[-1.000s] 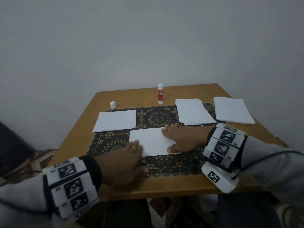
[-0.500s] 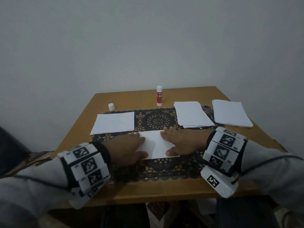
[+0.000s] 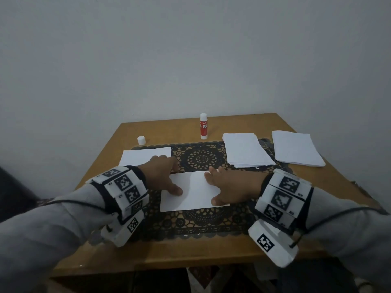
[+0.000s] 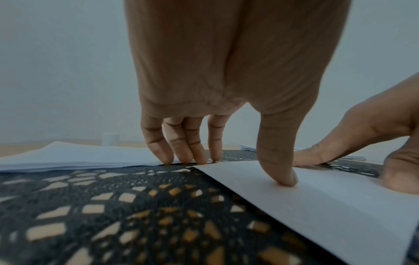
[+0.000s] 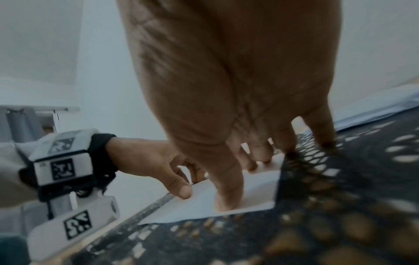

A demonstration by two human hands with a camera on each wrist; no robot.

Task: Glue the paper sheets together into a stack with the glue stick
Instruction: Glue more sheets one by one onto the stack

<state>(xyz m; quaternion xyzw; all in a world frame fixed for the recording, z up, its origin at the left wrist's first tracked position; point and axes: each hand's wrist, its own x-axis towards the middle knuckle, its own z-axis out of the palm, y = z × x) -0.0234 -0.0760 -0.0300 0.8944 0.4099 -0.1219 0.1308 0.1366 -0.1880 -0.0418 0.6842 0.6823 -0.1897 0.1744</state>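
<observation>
Both hands press on one white sheet (image 3: 191,190) in the middle of the lacy mat (image 3: 201,224). The left hand (image 3: 161,176) has its thumb flat on the sheet's left part and its fingers on the far edge, holding nothing. The right hand (image 3: 229,187) lies flat and spread on the right part.

More loose paper waits: one pile (image 3: 140,156) at 10 o'clock, two piles (image 3: 245,150) at 2 o'clock. The glue stick (image 3: 203,126) stands at 12 o'clock, its cap (image 3: 141,140) off (so it looks ready). I think much gluing is left.
</observation>
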